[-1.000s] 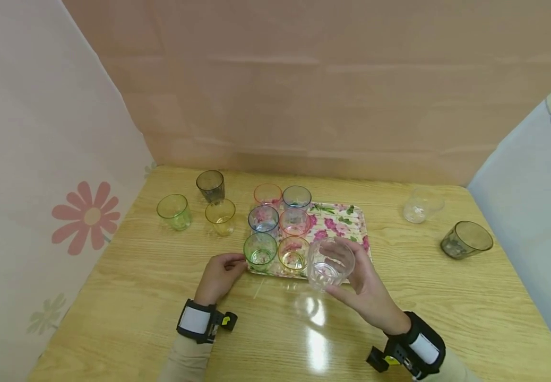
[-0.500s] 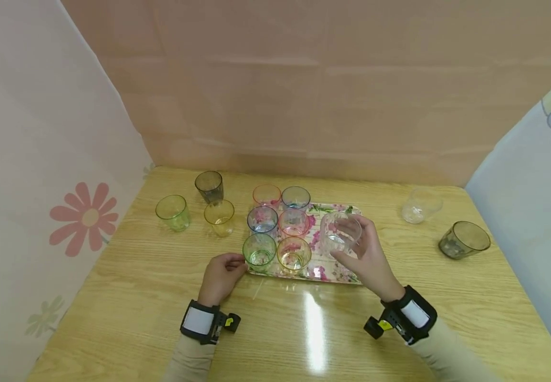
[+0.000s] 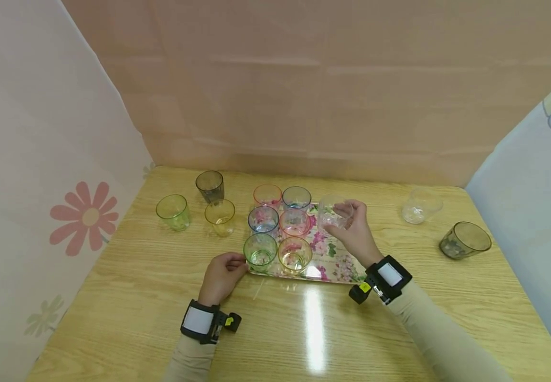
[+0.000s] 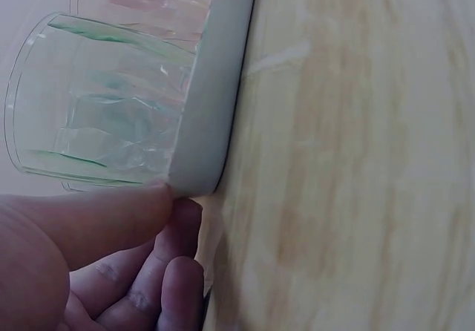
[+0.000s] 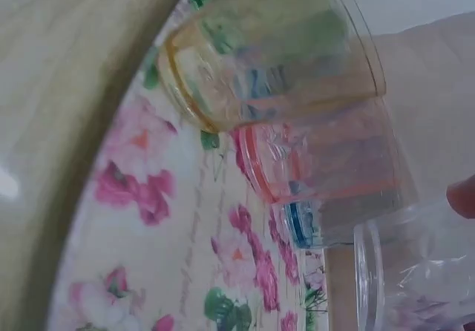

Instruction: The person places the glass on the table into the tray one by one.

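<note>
My left hand [image 3: 220, 273] rests on the desk [image 3: 113, 297], fingers curled against the near-left corner of the floral tray [image 3: 337, 265], gripping its edge beside the green cup [image 3: 259, 251]. Farther back, my right hand [image 3: 354, 233] grasps a clear cup [image 3: 333, 213] over the tray's far side.

Enclosure and work surface

Light oak-grain wooden counter [image 3: 113, 297] with a glossy light reflection; plain peach fabric back wall [image 3: 304, 90]; white left curtain printed with pink flowers [image 3: 32, 159]; pale blue right curtain with cloud print [image 3: 538, 175].
</note>
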Motion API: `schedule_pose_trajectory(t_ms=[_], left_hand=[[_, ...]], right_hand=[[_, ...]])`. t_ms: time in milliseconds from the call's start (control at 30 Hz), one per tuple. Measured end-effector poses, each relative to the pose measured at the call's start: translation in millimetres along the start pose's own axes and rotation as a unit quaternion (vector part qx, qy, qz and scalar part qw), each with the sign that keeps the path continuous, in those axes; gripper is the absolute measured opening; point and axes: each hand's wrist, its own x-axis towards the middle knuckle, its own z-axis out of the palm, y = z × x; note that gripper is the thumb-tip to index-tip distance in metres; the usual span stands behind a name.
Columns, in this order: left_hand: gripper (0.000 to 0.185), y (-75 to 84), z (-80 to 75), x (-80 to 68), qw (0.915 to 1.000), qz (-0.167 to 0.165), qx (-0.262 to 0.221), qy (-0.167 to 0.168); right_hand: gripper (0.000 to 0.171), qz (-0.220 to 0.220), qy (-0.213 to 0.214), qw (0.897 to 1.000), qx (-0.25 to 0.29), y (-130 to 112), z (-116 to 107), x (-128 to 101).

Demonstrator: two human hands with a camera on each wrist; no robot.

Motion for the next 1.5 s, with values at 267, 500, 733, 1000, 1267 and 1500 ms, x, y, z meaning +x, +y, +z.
schedule_pose_trajectory(t_ms=[267, 500, 733, 1000, 1267, 1500], left_hand=[[0.017, 1.0, -0.5, -0.1, 1.0000, -0.001, -0.002, 0.003], [0.017, 1.6, 0.2, 0.4, 1.0000, -0.003, -0.001, 0.003], [0.017, 1.1, 0.8, 1.0, 1.0000, -0.004, 0.000, 0.002], [0.016, 1.3, 0.4, 1.0, 1.0000, -0.004, 0.000, 0.004], [0.016, 1.9, 1.2, 0.3, 1.0000, -0.008, 0.000, 0.004], [0.015, 2.6, 0.9, -1.4, 1.0000, -0.003, 0.000, 0.007]], right_hand=[[0.078, 0.045, 0.029, 0.998, -0.018, 3.6, 2.6, 23.8], [0.077, 0.067, 0.048, 0.996, -0.032, 11.6, 5.7, 37.0], [0.078, 0.081, 0.053, 0.994, -0.049, 23.3, 11.3, 40.5], [0.075, 0.077, 0.046, 0.996, -0.020, 32.6, 20.6, 47.2], [0.074, 0.064, 0.049, 0.997, -0.012, 35.5, 23.4, 48.2], [0.072, 0.053, 0.051, 0.997, -0.011, 39.2, 24.0, 51.1]])
